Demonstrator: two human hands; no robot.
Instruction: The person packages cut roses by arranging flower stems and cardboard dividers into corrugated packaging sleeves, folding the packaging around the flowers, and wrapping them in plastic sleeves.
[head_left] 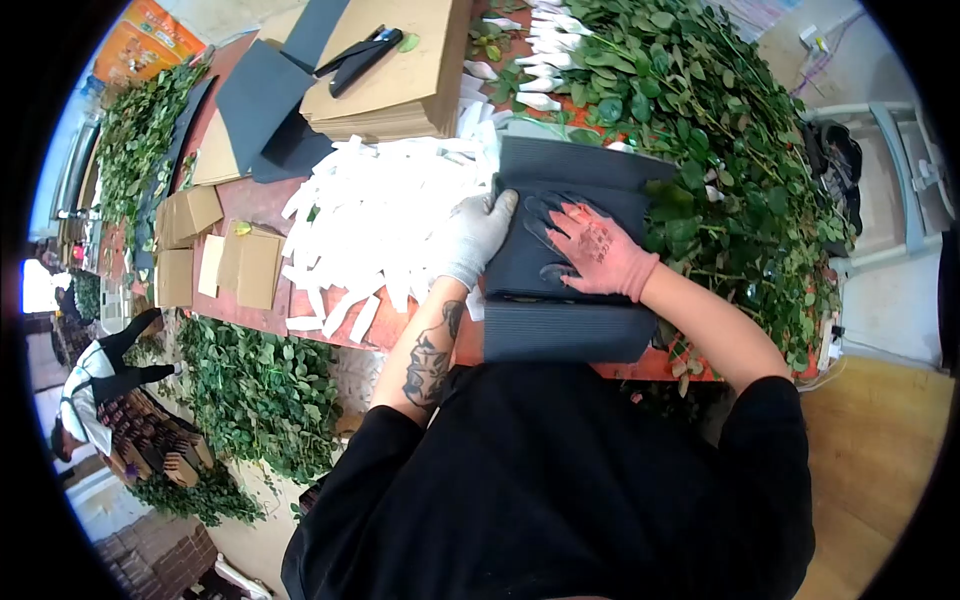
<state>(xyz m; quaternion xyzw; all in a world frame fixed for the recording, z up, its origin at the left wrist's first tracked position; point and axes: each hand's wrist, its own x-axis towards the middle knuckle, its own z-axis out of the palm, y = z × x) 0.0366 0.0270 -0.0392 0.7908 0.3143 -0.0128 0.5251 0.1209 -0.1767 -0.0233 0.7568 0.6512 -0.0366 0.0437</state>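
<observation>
Black corrugated sheet (570, 332) lies creased at the table's front edge, its near and far panels folded along straight lines. My right hand (600, 252), in a pink glove with dark fingertips, rests spread on the sheet's middle panel. At the sheet's left edge is my left hand (477, 238) in a pale grey glove, its thumb over the edge; its other fingers are mostly hidden. Just left of that hand lies a wide pile of white strips (370, 215). Leafy green stems (740, 200) lie right of the sheet.
A stack of brown cardboard (425, 85) bears a black stapler-like tool (362, 60). More black sheets (262, 100) and small cardboard pieces (250, 265) lie left. White-wrapped flower heads (545, 60) line the back. A chair (890, 180) stands right; another person (95, 385) is far left.
</observation>
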